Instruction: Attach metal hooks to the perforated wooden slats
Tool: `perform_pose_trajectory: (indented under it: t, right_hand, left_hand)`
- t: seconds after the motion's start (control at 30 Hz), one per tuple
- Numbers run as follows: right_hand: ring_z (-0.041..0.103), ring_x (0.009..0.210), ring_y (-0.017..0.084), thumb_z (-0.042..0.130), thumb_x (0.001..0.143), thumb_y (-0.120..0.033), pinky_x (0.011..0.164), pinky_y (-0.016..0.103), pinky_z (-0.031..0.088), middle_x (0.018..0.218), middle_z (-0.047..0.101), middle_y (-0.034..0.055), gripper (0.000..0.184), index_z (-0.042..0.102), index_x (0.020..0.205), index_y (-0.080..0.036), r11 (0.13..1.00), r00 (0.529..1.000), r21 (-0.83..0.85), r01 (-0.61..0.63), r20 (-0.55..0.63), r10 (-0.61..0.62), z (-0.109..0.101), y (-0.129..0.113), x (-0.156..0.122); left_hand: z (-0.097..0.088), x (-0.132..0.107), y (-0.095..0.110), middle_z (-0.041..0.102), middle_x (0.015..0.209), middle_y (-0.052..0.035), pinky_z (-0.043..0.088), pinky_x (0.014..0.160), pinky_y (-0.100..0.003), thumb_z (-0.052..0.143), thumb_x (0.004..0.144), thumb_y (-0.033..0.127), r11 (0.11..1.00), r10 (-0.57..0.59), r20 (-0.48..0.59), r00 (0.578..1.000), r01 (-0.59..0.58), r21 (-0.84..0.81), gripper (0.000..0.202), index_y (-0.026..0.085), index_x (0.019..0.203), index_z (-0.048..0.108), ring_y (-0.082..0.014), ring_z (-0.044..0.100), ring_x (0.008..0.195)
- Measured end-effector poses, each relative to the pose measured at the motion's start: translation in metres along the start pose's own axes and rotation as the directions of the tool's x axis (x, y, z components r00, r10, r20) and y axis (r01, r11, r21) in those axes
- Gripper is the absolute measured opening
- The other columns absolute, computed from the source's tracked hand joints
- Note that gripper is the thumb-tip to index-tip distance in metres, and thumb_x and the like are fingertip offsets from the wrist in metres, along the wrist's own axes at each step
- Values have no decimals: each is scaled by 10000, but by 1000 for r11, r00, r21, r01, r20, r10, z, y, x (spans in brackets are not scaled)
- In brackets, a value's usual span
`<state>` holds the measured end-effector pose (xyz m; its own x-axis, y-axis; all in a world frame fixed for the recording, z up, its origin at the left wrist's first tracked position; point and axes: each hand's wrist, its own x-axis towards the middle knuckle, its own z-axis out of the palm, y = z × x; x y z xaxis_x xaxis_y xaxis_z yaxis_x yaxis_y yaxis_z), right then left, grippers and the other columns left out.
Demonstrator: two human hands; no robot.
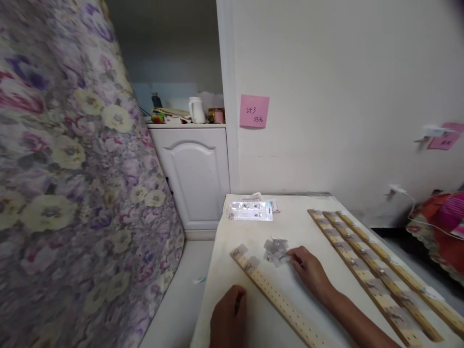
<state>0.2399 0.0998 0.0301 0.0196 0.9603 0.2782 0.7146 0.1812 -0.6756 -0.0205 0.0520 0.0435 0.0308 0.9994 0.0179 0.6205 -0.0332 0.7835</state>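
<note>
My right hand (306,268) reaches over the white tabletop. Its thumb and forefinger are pinched together at the right edge of a small pile of clear plastic pieces with metal hooks (276,249), seemingly on one of these pieces. Left of the pile, a perforated wooden strip (275,297) lies slanting towards me, with a few clear pieces with metal parts (244,257) at its far end. My left hand (229,314) rests beside this strip on its near left side, fingers curled in. Whatever is inside the left hand, if anything, is hidden.
Three more wooden strips (362,273) bearing clear pieces and metal hooks lie along the right side. Clear blister packaging (251,211) sits at the table's far left corner. A floral curtain (90,169) hangs at left; a white wall (308,96) stands behind.
</note>
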Motion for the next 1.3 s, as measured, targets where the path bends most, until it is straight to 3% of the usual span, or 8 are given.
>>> perform_pose_trajectory:
  t: [0.23, 0.43, 0.7, 0.8, 0.9, 1.0, 1.13, 1.3]
  right_hand:
    - [588, 808, 178, 467, 818, -241, 755, 296, 457, 850, 599, 22, 175, 642, 823, -226, 999, 997, 3, 34, 72, -34, 14, 10, 19]
    - [564, 748, 164, 443, 839, -215, 695, 282, 445, 802, 574, 17, 155, 588, 784, -216, 996, 992, 47, 75, 96, -79, 4, 8, 14]
    - [563, 695, 149, 450, 862, -236, 609, 256, 439, 815, 581, 13, 118, 553, 806, -225, 979, 978, 172, 113, 153, -140, -7, -23, -2]
    - [575, 721, 148, 435, 872, -216, 637, 258, 451, 874, 594, 24, 124, 555, 847, -232, 966, 952, 167, 199, 201, -231, -6, -40, -5]
    - [584, 757, 149, 391, 896, -202, 675, 261, 461, 927, 597, 33, 165, 551, 873, -238, 948, 903, 119, 297, 288, -319, -4, -55, -8]
    - [592, 778, 148, 355, 916, -207, 695, 260, 469, 949, 598, 36, 211, 562, 904, -244, 929, 854, 77, 363, 372, -364, 0, -64, -10]
    - [605, 789, 141, 356, 915, -201, 715, 251, 476, 969, 608, 30, 230, 579, 929, -254, 913, 812, 80, 400, 431, -393, 6, -67, -12]
    - [614, 798, 145, 363, 905, -171, 720, 251, 481, 959, 624, 45, 247, 594, 958, -241, 897, 795, 111, 428, 426, -432, 12, -62, -11]
  left_hand:
    - [4, 8, -2, 660, 732, -4, 399, 652, -226, 427, 820, 277, 1000, -8, 13, 1000, 8, -5, 200, 224, 777, 615, -169, 599, 698]
    - [7, 6, -1, 657, 730, -12, 400, 646, -234, 431, 823, 322, 1000, -16, 13, 1000, 16, -6, 216, 220, 769, 615, -177, 594, 696]
    - [13, 0, 13, 621, 683, -6, 406, 620, -237, 466, 796, 327, 986, -33, 54, 998, 42, -159, 201, 206, 746, 618, -166, 563, 665]
    - [24, 0, 13, 568, 620, 22, 394, 548, -226, 492, 791, 386, 924, -77, 120, 990, 116, -364, 223, 194, 743, 595, -133, 525, 574]
    - [36, 1, 8, 514, 552, 55, 331, 437, -210, 494, 790, 450, 768, -165, 224, 961, 268, -581, 267, 193, 750, 551, -95, 451, 441]
    - [41, 1, 5, 517, 510, 60, 310, 407, -203, 538, 769, 457, 666, -205, 256, 945, 326, -671, 267, 197, 715, 510, -87, 446, 406]
    - [37, 1, 6, 515, 469, 67, 298, 379, -195, 602, 735, 434, 634, -235, 268, 934, 356, -687, 276, 196, 661, 484, -78, 438, 373]
    - [34, 1, 10, 529, 442, 45, 320, 375, -199, 484, 815, 552, 651, -169, 265, 949, 309, -694, 407, 191, 628, 487, -94, 488, 375]
